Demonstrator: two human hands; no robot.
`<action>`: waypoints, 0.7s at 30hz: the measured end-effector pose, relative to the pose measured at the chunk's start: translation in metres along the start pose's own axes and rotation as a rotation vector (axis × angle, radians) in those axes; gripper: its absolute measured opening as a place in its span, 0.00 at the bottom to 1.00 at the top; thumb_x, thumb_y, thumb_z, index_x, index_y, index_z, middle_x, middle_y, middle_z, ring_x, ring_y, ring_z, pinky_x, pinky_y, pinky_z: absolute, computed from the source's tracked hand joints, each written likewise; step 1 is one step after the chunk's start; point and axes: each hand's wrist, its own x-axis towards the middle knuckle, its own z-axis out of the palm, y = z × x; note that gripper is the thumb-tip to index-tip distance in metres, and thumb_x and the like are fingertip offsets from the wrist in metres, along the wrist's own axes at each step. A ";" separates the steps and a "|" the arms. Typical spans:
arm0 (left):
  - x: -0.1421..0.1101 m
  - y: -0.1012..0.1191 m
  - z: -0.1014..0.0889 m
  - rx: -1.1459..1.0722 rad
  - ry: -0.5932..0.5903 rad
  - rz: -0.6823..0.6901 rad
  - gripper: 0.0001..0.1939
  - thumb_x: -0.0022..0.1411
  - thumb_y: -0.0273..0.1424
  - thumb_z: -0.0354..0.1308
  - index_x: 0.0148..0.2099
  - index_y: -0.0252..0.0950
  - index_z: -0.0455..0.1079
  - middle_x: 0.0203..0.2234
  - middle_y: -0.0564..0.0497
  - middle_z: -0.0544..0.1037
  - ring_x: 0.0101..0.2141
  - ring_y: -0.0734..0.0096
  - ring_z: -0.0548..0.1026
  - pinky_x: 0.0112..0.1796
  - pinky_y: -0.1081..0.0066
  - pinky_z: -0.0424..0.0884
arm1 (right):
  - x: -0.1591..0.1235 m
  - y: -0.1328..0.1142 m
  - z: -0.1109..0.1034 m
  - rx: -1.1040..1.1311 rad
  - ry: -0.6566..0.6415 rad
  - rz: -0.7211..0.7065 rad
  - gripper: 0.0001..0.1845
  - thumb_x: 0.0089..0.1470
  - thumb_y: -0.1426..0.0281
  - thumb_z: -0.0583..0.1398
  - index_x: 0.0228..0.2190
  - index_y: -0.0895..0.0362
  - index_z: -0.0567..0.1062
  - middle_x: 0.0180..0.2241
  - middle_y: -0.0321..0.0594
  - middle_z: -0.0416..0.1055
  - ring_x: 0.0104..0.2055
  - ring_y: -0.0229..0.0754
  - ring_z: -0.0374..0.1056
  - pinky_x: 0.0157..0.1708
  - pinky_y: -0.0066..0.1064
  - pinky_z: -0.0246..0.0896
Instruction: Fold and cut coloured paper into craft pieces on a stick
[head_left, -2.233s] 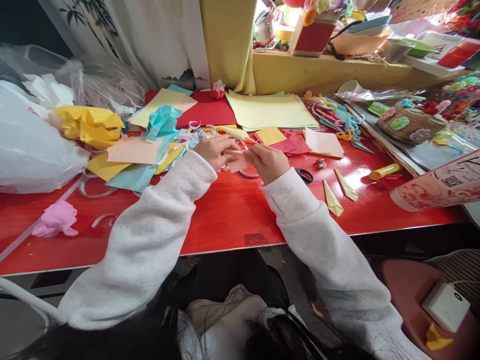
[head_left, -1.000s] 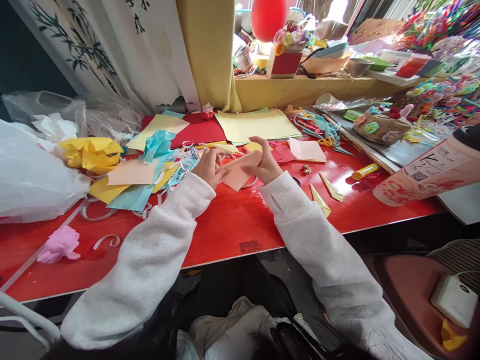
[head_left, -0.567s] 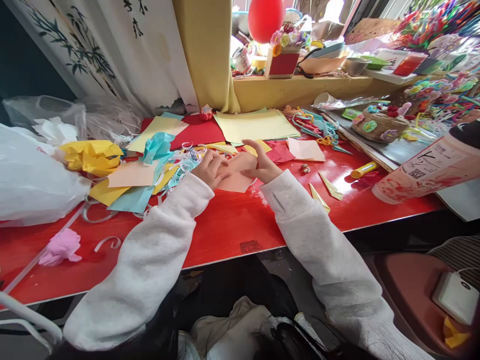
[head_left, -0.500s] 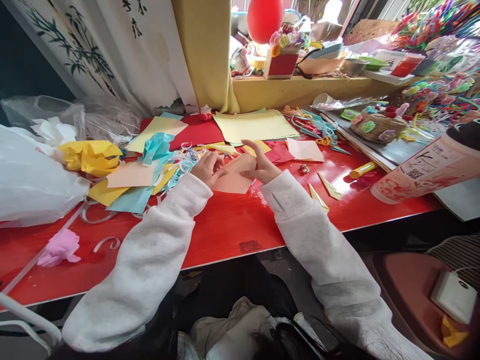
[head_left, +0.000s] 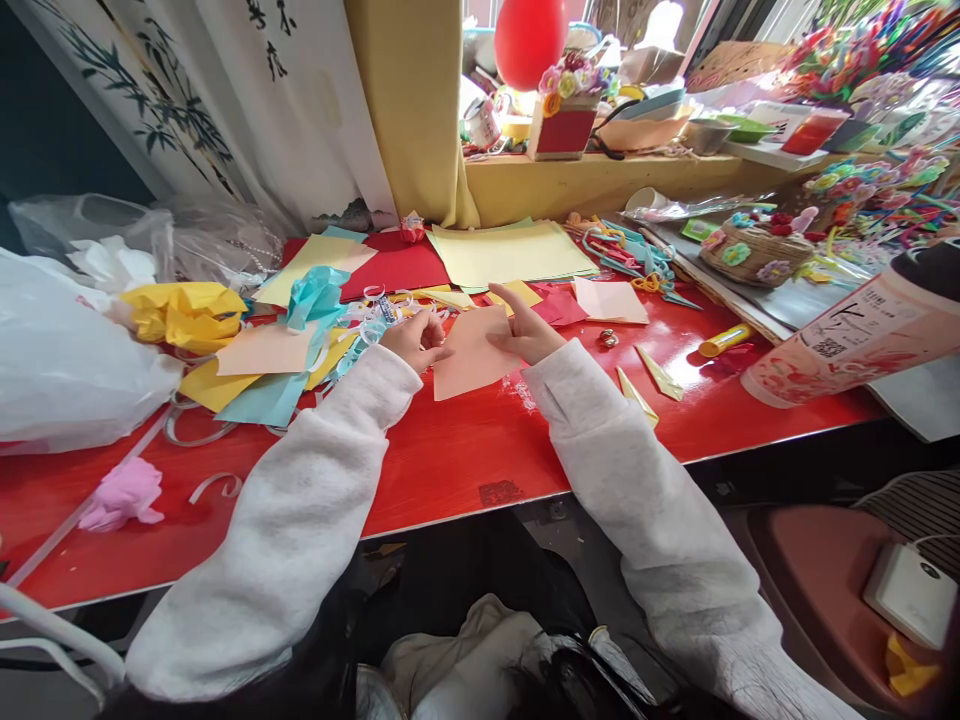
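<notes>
A peach-coloured sheet of paper [head_left: 471,356] is held between my two hands, above the red table [head_left: 450,455]. My left hand [head_left: 416,338] has its fingers curled, with the thumb at the sheet's left edge. At the right edge, my right hand [head_left: 531,332] grips the paper with the thumb in front and the index finger stretched upward. Its other fingers are hidden. Behind the sheet lie a yellow paper square [head_left: 517,294] and red paper [head_left: 559,304]. Pale paper squares [head_left: 611,300] lie to the right.
Two folded yellow paper points [head_left: 660,373], small gold bells [head_left: 608,339] and a yellow tube [head_left: 726,341] lie on the right, near a pink-patterned cup [head_left: 847,335]. Ribbon curls and coloured papers [head_left: 262,348] crowd the left, by a white plastic bag [head_left: 71,350]. Larger yellow sheets [head_left: 514,252] lie behind.
The peach paper has turned between my hands and now shows a larger, flatter face. My hands have drawn slightly apart. The view has also shifted since the first frame.
</notes>
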 end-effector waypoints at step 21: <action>0.000 -0.007 -0.009 -0.005 0.109 0.019 0.08 0.49 0.32 0.53 0.33 0.38 0.69 0.28 0.53 0.75 0.31 0.73 0.72 0.33 0.75 0.66 | -0.001 0.001 0.011 -0.043 0.063 0.157 0.34 0.35 0.70 0.61 0.47 0.60 0.58 0.36 0.43 0.66 0.35 0.39 0.64 0.35 0.34 0.61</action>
